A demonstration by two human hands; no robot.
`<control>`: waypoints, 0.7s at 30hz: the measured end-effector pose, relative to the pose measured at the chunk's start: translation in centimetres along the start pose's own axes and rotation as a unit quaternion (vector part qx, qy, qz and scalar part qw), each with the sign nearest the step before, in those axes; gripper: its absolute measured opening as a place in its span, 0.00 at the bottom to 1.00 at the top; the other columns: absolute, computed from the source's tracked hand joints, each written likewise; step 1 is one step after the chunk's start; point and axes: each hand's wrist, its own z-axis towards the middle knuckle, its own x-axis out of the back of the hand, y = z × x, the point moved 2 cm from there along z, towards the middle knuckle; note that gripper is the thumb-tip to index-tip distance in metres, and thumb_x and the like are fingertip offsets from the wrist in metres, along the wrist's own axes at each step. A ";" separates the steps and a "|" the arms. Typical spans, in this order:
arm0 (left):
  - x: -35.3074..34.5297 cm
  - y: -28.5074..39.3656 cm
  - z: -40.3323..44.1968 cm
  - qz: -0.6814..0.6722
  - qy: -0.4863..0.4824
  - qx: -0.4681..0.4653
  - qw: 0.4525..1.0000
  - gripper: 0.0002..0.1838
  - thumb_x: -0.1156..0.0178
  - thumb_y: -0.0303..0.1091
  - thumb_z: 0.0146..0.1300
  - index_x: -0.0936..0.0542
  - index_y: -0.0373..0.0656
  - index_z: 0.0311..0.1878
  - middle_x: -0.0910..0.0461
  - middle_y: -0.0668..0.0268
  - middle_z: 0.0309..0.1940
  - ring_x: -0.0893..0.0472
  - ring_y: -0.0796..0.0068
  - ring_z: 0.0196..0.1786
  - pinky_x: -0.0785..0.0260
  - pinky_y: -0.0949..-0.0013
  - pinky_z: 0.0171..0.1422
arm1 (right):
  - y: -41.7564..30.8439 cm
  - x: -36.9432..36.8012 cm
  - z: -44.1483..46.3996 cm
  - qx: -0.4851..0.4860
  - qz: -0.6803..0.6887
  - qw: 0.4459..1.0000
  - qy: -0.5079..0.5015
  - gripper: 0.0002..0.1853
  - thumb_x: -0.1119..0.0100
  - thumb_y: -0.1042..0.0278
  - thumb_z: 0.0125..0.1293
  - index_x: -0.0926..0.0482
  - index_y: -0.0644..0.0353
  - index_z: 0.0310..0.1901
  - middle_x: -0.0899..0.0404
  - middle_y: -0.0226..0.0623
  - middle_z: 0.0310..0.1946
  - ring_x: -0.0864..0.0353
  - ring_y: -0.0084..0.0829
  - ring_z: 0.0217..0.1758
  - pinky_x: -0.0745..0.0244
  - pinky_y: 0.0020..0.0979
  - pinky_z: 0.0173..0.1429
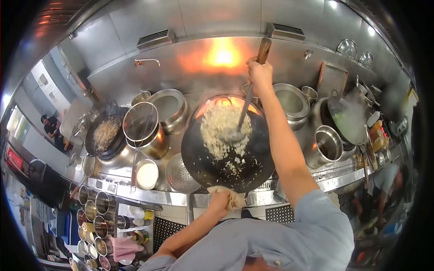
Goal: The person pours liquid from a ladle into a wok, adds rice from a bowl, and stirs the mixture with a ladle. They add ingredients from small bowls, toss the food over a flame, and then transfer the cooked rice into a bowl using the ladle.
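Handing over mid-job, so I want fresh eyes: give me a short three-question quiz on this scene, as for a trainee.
1. What does the left hand hold? A) a ladle B) a cloth C) a lid
2. True or false: the scoop of the ladle is outside the middle wok.
3. Fill in: from the person's view, the strainer with holes lies to the ____ of the middle wok.

Key: 1. B; 2. False; 3. left

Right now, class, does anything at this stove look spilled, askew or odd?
Pale specks, probably spilled food, dot the steel counter right of the big central wok, outside any pan. Otherwise nothing plainly looks damaged or askew.
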 end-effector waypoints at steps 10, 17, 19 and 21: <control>3.7 -2.7 5.6 -0.009 -0.014 -0.032 0.999 0.05 0.56 0.23 0.60 0.30 0.37 0.30 0.25 0.59 0.25 0.25 0.68 0.23 0.30 0.65 0.25 | -0.4 0.6 -0.1 0.031 -0.008 0.999 0.032 0.02 0.43 0.74 0.57 0.24 0.59 0.32 0.33 0.26 0.16 0.36 0.21 0.13 0.41 0.27 0.16; 4.3 3.5 15.3 0.044 0.107 -0.110 0.987 0.10 0.54 0.33 0.69 0.30 0.34 0.41 0.24 0.60 0.31 0.22 0.70 0.27 0.28 0.67 0.24 | 4.4 4.3 -3.3 0.143 0.032 0.989 0.034 0.04 0.47 0.79 0.58 0.24 0.60 0.30 0.33 0.25 0.16 0.36 0.19 0.15 0.41 0.25 0.19; 4.2 3.0 15.4 -0.012 0.074 -0.066 0.995 0.12 0.54 0.35 0.70 0.30 0.35 0.46 0.24 0.60 0.31 0.22 0.68 0.27 0.27 0.65 0.24 | 10.6 3.8 -4.0 0.089 -0.021 0.996 -0.016 0.04 0.48 0.79 0.59 0.24 0.61 0.29 0.32 0.26 0.17 0.35 0.19 0.16 0.41 0.24 0.20; 3.3 4.6 15.4 -0.055 0.014 -0.023 0.998 0.14 0.52 0.37 0.70 0.32 0.36 0.51 0.24 0.59 0.36 0.21 0.65 0.32 0.25 0.62 0.29 | 11.1 2.5 -5.8 0.060 -0.009 0.995 -0.078 0.05 0.50 0.79 0.61 0.25 0.62 0.29 0.34 0.27 0.16 0.38 0.19 0.14 0.43 0.24 0.18</control>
